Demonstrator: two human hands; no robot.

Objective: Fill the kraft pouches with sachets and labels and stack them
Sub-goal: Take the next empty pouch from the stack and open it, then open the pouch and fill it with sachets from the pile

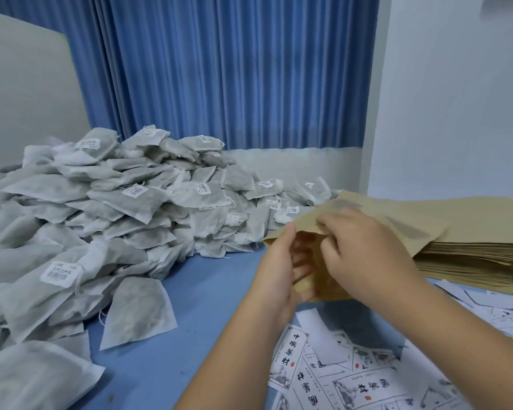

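kraft pouch (376, 213) hangs above the blue table (208, 291), just beside the pouch stack (471, 250), mouth toward you. your left hand (279, 267) pinches its lower lip; your right hand (365, 253) seems to grip the upper lip, fingers tucked inside. spread the mouth wide before reaching for the sachet heap (125, 202), so nothing snags going in.

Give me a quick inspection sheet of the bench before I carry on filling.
Surface: blue table, bare strip down the middle.
Job's things: sachet pile on the left; flat pouch stack on the right; printed labels spread near the right forearm; one kraft pouch held open above the table.
Clutter: nothing seen.
Grippers: left hand has fingers inside the pouch mouth; right hand pinches its upper edge.
Cables: nothing seen.
Surroundings: blue curtain behind, white wall right, pale board left.
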